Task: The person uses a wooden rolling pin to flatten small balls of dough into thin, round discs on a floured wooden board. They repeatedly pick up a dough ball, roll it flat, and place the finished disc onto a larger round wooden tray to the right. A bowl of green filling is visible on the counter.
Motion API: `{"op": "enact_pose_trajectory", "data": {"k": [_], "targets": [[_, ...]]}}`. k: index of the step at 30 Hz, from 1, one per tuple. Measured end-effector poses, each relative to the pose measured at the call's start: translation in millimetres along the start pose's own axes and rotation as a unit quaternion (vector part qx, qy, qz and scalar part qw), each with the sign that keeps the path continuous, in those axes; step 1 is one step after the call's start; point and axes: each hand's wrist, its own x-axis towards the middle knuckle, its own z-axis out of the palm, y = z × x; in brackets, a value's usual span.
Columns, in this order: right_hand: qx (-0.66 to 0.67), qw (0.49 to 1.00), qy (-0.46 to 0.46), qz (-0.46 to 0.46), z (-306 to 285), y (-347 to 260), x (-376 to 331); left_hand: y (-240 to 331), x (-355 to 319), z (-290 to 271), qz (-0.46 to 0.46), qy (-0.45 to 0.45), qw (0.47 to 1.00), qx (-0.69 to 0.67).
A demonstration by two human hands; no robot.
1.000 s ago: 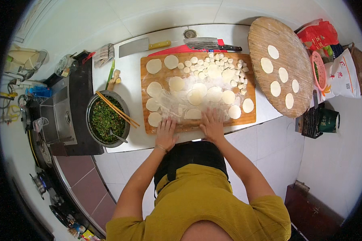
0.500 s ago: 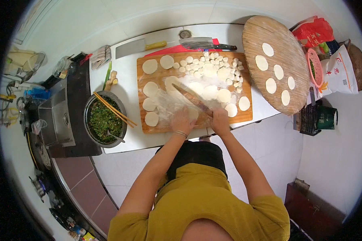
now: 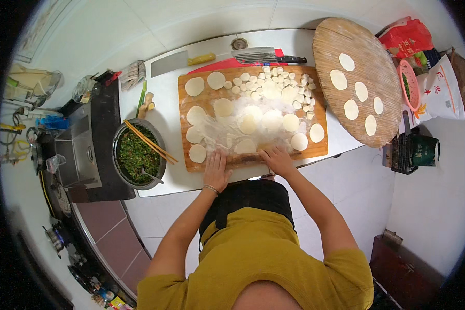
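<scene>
The left hand (image 3: 217, 168) and right hand (image 3: 278, 158) lie open on the rolling pin (image 3: 245, 159), at six o'clock on the wooden board (image 3: 316, 150). A dough round (image 3: 245, 146) sits at the pin's twelve o'clock; pushing one end harder could squash it lopsided.

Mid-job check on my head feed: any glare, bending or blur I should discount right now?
Head view: bright glare washes out some dough rounds around the floured middle of the cutting board; head view: the white counter has edges bowed by the fisheye, and the picture's corners go black; head view: the right hand looks slightly soft, possibly motion blur.
</scene>
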Motion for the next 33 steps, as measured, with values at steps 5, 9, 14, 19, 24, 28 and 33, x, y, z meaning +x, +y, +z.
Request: {"op": "enact_pose_trajectory", "data": {"k": [5,9,14,19,24,28,33], "targets": [[-0.052,0.989,0.118,0.076,-11.5,2.1,51.3,-7.5,67.4,-6.6,-0.064,0.068,0.996,0.015],[-0.011,0.992,0.046,0.116,-15.3,-14.9,26.2,0.5,35.8,-10.8,-0.045,0.000,0.999,0.016],[-0.016,0.998,0.035,0.052,3.0,-8.3,7.0,-0.9,5.8,6.7,-0.053,0.008,0.998,0.028],[0.072,0.979,0.112,0.153,-43.5,-2.3,16.1,28.7,48.9,-11.6,-0.053,0.194,0.980,-0.009],[0.164,0.934,0.198,0.248,-69.7,5.5,-19.6,62.4,73.4,11.3,-0.077,-0.002,0.995,-0.058],[0.208,0.908,0.232,0.282,-76.4,10.0,-60.6,70.4,82.7,34.6,-0.153,0.074,0.983,-0.073],[0.247,0.887,0.265,0.287,-89.1,16.8,-95.9,69.0,100.5,25.7,-0.366,0.027,0.916,-0.163]]}}
